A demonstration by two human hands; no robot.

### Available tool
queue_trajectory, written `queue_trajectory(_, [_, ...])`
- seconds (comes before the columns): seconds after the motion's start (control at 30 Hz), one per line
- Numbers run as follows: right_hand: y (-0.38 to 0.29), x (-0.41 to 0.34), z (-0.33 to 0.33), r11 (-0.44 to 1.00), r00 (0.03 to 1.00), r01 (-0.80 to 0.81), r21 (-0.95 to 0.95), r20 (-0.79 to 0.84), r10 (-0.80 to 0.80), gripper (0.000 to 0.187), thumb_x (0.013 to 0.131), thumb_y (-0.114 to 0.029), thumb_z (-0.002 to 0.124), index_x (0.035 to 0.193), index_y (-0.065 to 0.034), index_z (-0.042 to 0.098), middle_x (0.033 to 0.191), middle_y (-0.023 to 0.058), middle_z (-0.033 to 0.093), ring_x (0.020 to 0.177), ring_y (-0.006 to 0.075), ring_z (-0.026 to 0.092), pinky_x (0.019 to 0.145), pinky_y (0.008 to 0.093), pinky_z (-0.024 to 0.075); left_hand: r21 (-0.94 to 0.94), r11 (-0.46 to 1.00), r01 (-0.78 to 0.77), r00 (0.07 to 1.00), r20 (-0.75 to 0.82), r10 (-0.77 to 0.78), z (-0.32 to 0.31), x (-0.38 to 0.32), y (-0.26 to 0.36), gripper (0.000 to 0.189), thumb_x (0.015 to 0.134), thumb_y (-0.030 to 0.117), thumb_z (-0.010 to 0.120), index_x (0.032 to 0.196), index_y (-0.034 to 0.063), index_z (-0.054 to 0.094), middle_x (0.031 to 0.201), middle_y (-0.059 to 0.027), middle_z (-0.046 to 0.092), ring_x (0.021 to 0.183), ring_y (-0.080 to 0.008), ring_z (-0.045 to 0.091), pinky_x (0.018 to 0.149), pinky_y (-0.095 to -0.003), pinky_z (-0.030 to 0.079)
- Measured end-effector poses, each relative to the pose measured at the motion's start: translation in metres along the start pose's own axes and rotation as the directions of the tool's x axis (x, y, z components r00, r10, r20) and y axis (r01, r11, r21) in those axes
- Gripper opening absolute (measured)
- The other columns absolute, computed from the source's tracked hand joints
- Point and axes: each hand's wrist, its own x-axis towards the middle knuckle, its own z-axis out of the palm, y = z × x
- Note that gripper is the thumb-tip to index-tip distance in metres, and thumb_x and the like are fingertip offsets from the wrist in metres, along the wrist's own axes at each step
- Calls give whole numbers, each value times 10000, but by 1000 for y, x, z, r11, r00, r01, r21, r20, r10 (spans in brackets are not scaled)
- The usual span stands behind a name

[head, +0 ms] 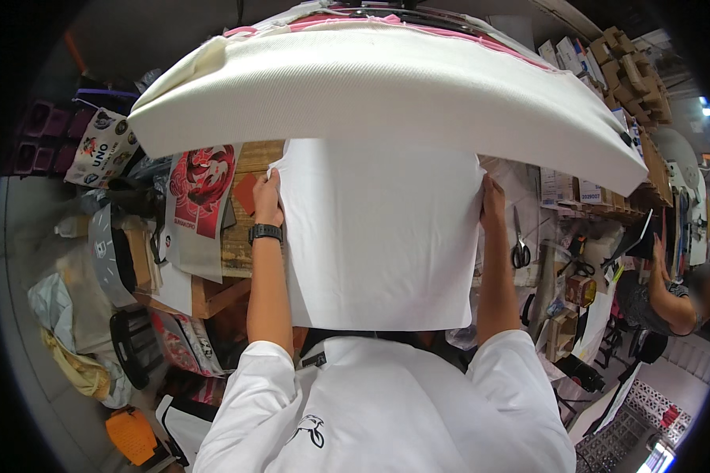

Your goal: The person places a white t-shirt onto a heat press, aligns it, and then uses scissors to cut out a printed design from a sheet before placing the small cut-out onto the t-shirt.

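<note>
A white fabric garment, probably a T-shirt, lies spread out before me beneath the raised upper platen of a heat press, which is wrapped in cream ribbed cloth. My left hand grips the garment's left edge; a black watch is on that wrist. On the opposite edge, my right hand holds the fabric between thumb and fingers. The platen hides the far end of the garment. Whatever supports the cloth from below is covered by it.
Printed transfer film lies on the wooden table at left. Scissors rest right of my right hand. Cardboard boxes are stacked at upper right. Another person is at the far right. A black chair stands lower left.
</note>
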Motion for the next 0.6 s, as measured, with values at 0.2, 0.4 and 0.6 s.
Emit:
queue_trajectory(0.2, [-16,-4,11,973,997,13,-232,-69,-30,391,1008,-342,537,954,37,620,741,9,535,661,108,478,589,291,409,230,972,-55,986,-144,89,1,0,4,474,1057,324,478,1290,-83,554,1291,-171,605,1198,-230,550,1035,-363,415])
queue_trajectory(0.4, [3,12,5,955,979,97,-279,-144,-141,380,1015,-307,508,920,41,630,685,24,518,630,141,484,576,314,406,309,947,-88,981,-140,137,7,3,-4,513,1067,339,430,1377,-63,500,1383,-201,546,1273,-280,510,1081,-365,371])
queue_trajectory(0.6, [-8,14,18,721,733,358,-594,-300,-611,225,944,-163,575,930,46,657,832,187,653,801,356,626,741,425,471,690,656,-305,828,-147,541,28,-14,22,378,998,207,499,1245,-73,557,1279,-251,571,1180,-362,547,999,-424,417])
